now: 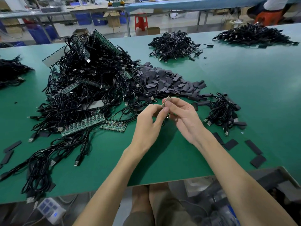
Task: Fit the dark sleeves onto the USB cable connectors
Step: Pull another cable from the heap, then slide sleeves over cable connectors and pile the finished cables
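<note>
My right hand point(182, 116) pinches a small flat sleeve point(165, 101) between thumb and fingers, seen edge-on above the green table point(162, 157). My left hand point(149, 123) sits just left of it with curled fingers touching the sleeve's lower end; what else it holds is hidden. A heap of dark sleeves point(169, 82) lies behind my hands. A big tangle of black USB cables with green circuit strips point(86, 82) fills the left. A smaller bundle of cables point(223, 111) lies to the right.
Loose flat sleeves point(254, 147) lie near the right front edge, others point(9, 152) at the left. More cable piles point(174, 44) sit at the back. A white power strip point(50, 209) lies below the table edge. A box point(276, 180) stands at lower right.
</note>
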